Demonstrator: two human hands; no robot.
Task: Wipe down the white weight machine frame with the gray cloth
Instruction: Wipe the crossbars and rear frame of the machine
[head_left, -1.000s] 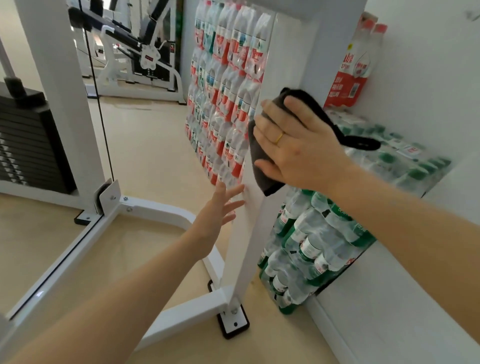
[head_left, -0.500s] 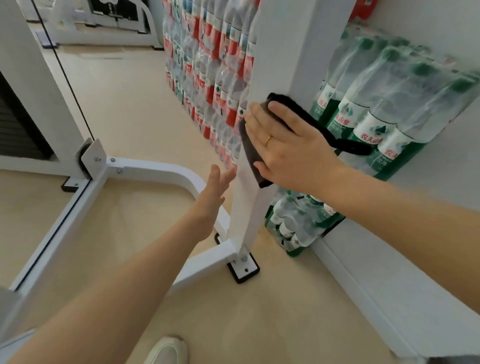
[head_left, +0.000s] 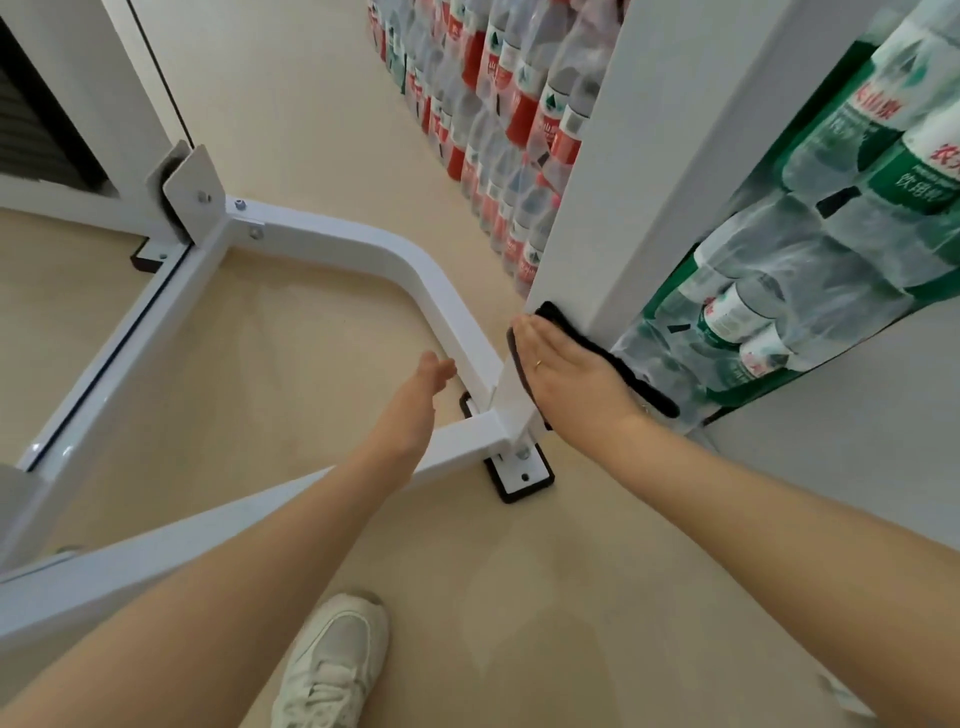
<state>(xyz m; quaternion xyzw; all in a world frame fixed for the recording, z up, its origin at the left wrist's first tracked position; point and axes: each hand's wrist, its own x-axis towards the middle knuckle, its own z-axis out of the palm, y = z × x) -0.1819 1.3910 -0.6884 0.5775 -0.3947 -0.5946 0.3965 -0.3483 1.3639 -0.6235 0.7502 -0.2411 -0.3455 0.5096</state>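
Gray cloth (head_left: 613, 358) sits at about 3 o'clock from the middle of your view, pressed flat on the low end of the white frame post (head_left: 618, 218), just above the foot plate (head_left: 522, 475). It looks soft and light and will likely bunch up, so keep your whole palm on its middle. Your right hand (head_left: 571, 384) lies flat on it with straight fingers, and your left hand (head_left: 415, 400) is open, holding nothing, near the bent bar (head_left: 363, 249) at 9 o'clock from the cloth.

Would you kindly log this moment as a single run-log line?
right hand pressing gray cloth flat on white upright near base | left hand open, idle | floor plate unwiped
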